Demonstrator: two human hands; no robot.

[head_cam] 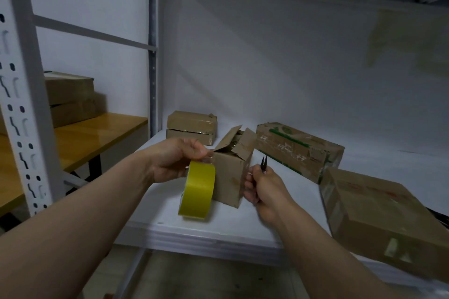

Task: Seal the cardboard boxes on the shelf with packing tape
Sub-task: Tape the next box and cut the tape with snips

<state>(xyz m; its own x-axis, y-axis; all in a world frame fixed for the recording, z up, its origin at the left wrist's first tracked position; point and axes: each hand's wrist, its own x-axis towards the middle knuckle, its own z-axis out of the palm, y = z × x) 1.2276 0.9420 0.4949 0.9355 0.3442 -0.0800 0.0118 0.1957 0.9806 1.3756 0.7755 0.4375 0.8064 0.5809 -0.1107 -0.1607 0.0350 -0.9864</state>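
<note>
A small cardboard box [230, 172] stands upright on the white shelf [279, 216], its top flaps raised and open. My left hand [175, 160] grips the top of a yellow tape roll [198, 190] that hangs just left of the box, fingertips near the box's upper left corner. My right hand [263, 189] is curled round a small pair of black snips [264, 162] whose tips point up, and it sits against the box's right side.
Other cardboard boxes lie on the shelf: a flat one [192, 127] at the back left, a green-printed one [298, 150] to the right, a large one [379, 221] at the near right edge. A rack post [24, 94] and a wooden table [80, 138] with stacked boxes stand left.
</note>
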